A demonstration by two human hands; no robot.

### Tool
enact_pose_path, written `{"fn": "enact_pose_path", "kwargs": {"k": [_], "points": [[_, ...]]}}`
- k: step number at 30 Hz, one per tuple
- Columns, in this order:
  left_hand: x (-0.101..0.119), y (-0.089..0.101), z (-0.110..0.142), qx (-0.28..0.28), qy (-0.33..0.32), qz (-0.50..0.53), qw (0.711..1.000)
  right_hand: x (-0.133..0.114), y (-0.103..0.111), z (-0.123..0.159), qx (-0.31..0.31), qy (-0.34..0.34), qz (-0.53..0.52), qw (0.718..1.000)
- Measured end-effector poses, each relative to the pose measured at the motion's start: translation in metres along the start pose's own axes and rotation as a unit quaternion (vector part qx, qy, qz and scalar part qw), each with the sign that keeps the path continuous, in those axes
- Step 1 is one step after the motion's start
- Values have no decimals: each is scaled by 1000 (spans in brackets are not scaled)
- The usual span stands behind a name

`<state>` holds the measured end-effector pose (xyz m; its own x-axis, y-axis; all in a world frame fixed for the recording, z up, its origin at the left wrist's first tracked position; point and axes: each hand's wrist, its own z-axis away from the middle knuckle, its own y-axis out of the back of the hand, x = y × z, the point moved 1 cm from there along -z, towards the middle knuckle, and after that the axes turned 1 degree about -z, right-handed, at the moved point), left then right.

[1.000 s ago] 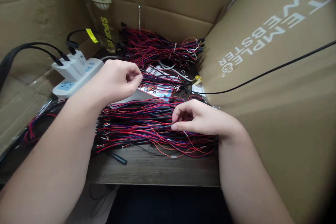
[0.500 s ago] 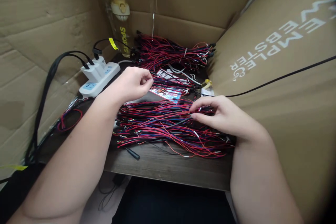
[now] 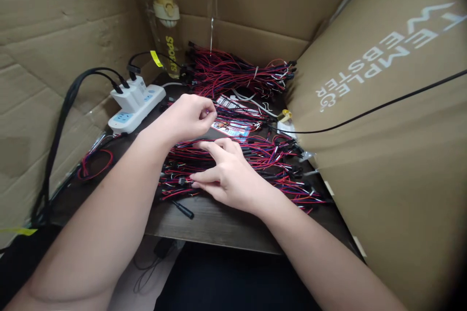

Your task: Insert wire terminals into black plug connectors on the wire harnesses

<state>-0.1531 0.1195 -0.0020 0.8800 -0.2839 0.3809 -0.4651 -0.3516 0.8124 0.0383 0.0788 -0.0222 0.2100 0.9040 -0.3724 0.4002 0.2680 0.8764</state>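
Hundreds of thin red, black and blue wires [image 3: 270, 165] lie in a loose, tangled heap on the dark wooden table [image 3: 226, 223]. Palm down, the right hand [image 3: 224, 177] presses spread fingers onto them; the left hand [image 3: 188, 116] hovers above, fingertips pinched together, contents unclear.

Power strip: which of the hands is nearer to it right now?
Left. The left hand hovers just right of the power strip, fingers pinched. The right hand is lower and farther right, pressed on the wire pile.
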Motion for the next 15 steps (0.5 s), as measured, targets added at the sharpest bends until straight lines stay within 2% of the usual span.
{"fn": "enact_pose_path", "kwargs": {"k": [2,5,8,11,15], "points": [[-1,1,0,-3,3,4,1000,1,8,1,69,0,-76,995],[-1,4,1,4,16,19,1000,3,23,2,201,-23,-184,962],[0,6,1,10,20,28,999,9,37,3,294,-41,-125,947],[3,7,1,8,17,44,999,14,50,4,342,-53,-68,936],[7,7,3,15,29,95,995,20,82,10,441,-110,-30,890]]}}
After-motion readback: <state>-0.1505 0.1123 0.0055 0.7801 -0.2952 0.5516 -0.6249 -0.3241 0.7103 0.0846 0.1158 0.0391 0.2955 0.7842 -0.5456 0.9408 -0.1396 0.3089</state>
